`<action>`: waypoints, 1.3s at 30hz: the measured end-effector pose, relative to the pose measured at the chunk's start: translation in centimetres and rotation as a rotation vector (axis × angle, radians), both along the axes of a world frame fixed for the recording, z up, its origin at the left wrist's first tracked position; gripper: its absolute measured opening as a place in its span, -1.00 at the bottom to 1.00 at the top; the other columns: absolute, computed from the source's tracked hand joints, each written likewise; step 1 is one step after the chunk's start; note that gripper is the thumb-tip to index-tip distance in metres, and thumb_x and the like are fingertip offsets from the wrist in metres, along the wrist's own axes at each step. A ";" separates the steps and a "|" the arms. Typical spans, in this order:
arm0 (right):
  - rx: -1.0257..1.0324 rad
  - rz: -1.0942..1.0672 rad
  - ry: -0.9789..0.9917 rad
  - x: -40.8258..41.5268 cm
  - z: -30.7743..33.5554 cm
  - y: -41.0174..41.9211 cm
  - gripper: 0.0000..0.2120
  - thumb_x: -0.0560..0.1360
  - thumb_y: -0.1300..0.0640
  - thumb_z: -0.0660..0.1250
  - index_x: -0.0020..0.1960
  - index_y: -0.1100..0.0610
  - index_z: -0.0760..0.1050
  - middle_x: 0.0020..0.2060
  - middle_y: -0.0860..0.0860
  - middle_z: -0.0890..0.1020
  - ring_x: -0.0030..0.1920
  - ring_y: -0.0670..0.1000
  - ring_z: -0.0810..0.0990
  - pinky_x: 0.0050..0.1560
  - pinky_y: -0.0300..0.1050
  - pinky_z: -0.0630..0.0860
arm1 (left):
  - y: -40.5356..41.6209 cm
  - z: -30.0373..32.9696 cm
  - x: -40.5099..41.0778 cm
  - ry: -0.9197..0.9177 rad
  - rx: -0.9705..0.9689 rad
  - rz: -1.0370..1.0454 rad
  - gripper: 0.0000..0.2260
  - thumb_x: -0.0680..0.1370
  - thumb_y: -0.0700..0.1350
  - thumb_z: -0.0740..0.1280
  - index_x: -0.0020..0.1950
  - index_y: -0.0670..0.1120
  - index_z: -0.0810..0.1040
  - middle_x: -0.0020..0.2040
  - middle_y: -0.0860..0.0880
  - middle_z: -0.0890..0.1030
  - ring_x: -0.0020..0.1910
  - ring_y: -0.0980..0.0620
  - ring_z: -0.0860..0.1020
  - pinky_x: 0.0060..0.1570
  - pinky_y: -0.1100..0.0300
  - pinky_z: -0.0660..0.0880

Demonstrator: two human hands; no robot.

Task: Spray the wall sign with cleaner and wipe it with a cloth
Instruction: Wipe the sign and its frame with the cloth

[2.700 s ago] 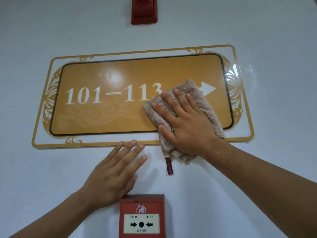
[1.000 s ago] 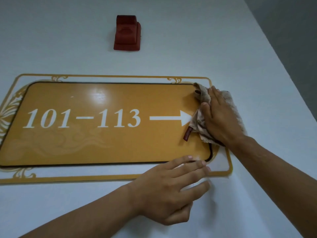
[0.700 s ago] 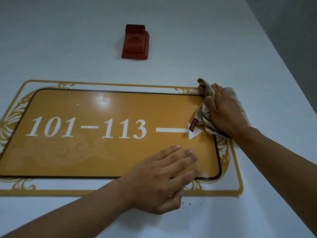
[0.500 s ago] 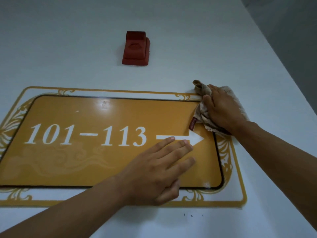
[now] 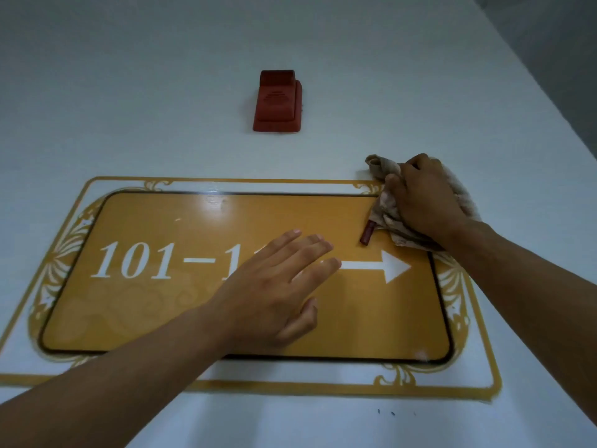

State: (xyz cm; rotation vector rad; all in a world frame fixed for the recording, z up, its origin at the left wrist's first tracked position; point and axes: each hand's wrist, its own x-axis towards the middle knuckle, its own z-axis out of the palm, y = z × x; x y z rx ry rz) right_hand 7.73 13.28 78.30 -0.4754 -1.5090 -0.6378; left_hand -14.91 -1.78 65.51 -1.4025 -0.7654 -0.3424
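Note:
The wall sign (image 5: 155, 312) is a yellow-orange plate with white "101-113" and a white arrow, framed by a gold ornamental border on the white wall. My right hand (image 5: 423, 198) is bunched around a beige cloth (image 5: 386, 210) and presses it on the sign's top right corner; a small red tag hangs from the cloth. My left hand (image 5: 274, 292) lies flat on the middle of the sign with fingers spread, covering part of the number. No spray bottle is in view.
A red alarm sounder (image 5: 277, 103) is mounted on the wall above the sign. The wall's corner edge runs down the far right, with a darker grey surface (image 5: 555, 53) beyond it. A few small dark specks sit below the sign's lower right border.
My right hand has carried the cloth from the sign's middle right up to its top right corner. My left hand has slid from the wall below the sign onto its face.

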 end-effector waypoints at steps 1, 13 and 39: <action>0.015 -0.020 -0.023 -0.7 0.1 -0.5 -0.62 0.70 0.05 0.07 0.20 0.30 0.52 0.17 0.29 0.49 0.22 0.26 0.39 0.24 0.10 0.30 | -0.2 0.1 -0.3 -0.007 0.001 0.007 -0.58 0.55 -0.09 0.26 0.37 -0.22 0.55 0.37 -0.24 0.56 0.42 -0.19 0.49 0.49 -0.16 0.32; 0.135 -0.095 -0.061 -12.4 1.1 -6.9 -0.62 0.71 0.06 0.00 0.13 0.28 0.50 0.08 0.26 0.53 0.09 0.23 0.44 0.16 0.14 0.37 | -8.6 0.0 -11.7 -0.233 0.093 0.144 -0.58 0.57 -0.06 0.20 0.35 -0.24 0.55 0.32 -0.22 0.58 0.36 -0.21 0.53 0.43 -0.22 0.37; 0.239 0.011 -0.218 -41.6 1.9 -23.6 -0.60 0.69 -0.03 0.04 0.24 0.23 0.49 0.22 0.20 0.47 0.21 0.22 0.40 0.23 0.11 0.34 | -20.6 -6.0 -39.9 -0.717 0.180 0.097 -0.39 0.62 0.09 -0.08 0.64 -0.13 0.17 0.66 -0.01 0.12 0.65 0.04 0.06 0.62 0.06 -0.07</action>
